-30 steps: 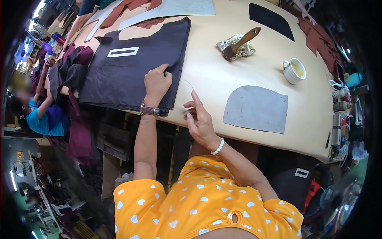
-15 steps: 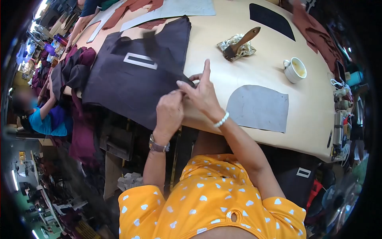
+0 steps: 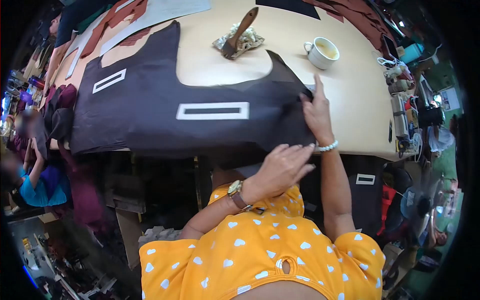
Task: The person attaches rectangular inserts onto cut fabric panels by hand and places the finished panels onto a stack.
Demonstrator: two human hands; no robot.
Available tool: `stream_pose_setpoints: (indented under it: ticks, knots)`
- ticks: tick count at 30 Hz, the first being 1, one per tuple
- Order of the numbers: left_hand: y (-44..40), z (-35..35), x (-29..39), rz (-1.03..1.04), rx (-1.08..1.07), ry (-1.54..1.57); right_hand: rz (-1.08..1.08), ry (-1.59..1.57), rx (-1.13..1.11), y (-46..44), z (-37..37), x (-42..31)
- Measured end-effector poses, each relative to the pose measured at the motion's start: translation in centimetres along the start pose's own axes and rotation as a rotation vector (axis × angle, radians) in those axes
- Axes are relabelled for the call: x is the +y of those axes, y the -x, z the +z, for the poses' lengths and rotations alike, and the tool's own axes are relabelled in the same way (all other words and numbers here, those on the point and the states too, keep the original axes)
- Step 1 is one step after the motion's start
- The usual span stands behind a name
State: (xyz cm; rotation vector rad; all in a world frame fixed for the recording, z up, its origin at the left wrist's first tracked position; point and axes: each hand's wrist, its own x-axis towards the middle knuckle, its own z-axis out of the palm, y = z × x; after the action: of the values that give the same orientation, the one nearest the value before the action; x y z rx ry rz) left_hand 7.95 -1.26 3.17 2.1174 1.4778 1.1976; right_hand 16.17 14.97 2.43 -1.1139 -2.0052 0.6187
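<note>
A dark, nearly black fabric panel (image 3: 150,125) with curved cut-outs and white rectangular frames on it spreads across the table's near side. My right hand (image 3: 318,115), wearing a beaded bracelet, grips the panel's right edge between thumb and fingers, with the index finger pointing up. My left hand (image 3: 285,169), with a watch, is just below the panel's near right corner. Its fingers are stretched out, close to the fabric; whether they touch it I cannot tell. The grey rounded piece is almost wholly hidden under the panel.
Beyond the panel, a brush (image 3: 241,32) rests on a crumpled, glue-coated pad (image 3: 250,41). A white cup (image 3: 322,54) of yellowish liquid stands to its right. Clutter lines the table's right edge (image 3: 400,125). A person in blue (image 3: 37,190) is at the left.
Both hands have moved right, my right hand drawing the top dark panel across the table over the grey piece. My left hand has opened and come lower. The camera view has shifted.
</note>
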Motion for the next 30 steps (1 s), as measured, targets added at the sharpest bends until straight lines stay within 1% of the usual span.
stream_pose_setpoints:
  ticks: [1, 2, 5, 6, 7, 8, 9, 11, 13, 16, 20, 23, 26, 29, 30]
  knots:
    - [-0.3, 0.8, 0.5, 0.047, 0.0, 0.038, 0.026, 0.07, 0.026, 0.3, -1.3, 0.8]
    - [-0.4, 1.2, 0.8, 0.069, -0.008, 0.043, -0.006, 0.14, 0.036, 0.6, -2.6, 2.3]
    - [-1.0, 0.0, 0.0, 0.053, 0.066, -0.037, 0.004, 0.205, 0.043, 0.7, -5.4, 5.8]
    - [-0.7, -0.3, -0.9, 0.001, 0.071, -0.089, 0.028, 0.201, 0.043, 0.8, -6.0, 6.7]
    - [-0.4, -1.2, -1.6, -0.059, 0.038, -0.188, 0.03, 0.182, 0.042, 0.7, -6.5, 7.8]
    - [0.4, -1.4, -2.7, -0.114, 0.052, -0.327, 0.031, 0.163, 0.042, 0.4, -6.9, 8.9]
    - [1.1, -1.9, -3.5, -0.198, 0.056, -0.4, 0.032, 0.143, 0.043, 0.1, -7.1, 9.7]
    - [2.2, -2.9, -4.8, -0.319, 0.042, -0.506, 0.053, 0.18, 0.022, -0.6, -7.7, 9.5]
    - [2.7, -3.6, -5.8, -0.358, 0.046, -0.579, 0.058, 0.223, 0.0, -1.5, -8.3, 9.8]
    - [2.8, -3.8, -6.5, -0.397, 0.037, -0.605, 0.008, 0.299, -0.049, -2.6, -8.6, 10.9]
    - [2.9, -3.5, -7.0, -0.394, 0.036, -0.642, -0.039, 0.437, -0.062, -2.5, -9.2, 11.9]
    - [2.9, -3.5, -6.9, -0.392, 0.041, -0.639, -0.041, 0.59, -0.022, -2.0, -10.3, 12.6]
    - [3.0, -3.4, -7.0, -0.376, 0.062, -0.653, 0.062, 0.624, 0.024, -2.2, -10.8, 12.5]
    - [3.0, -3.3, -7.2, -0.363, 0.078, -0.651, -0.143, 0.599, 0.265, -4.5, -10.2, 12.8]
    - [3.0, -3.3, -7.2, -0.362, 0.081, -0.658, -0.171, 0.605, 0.214, -5.7, -10.1, 12.7]
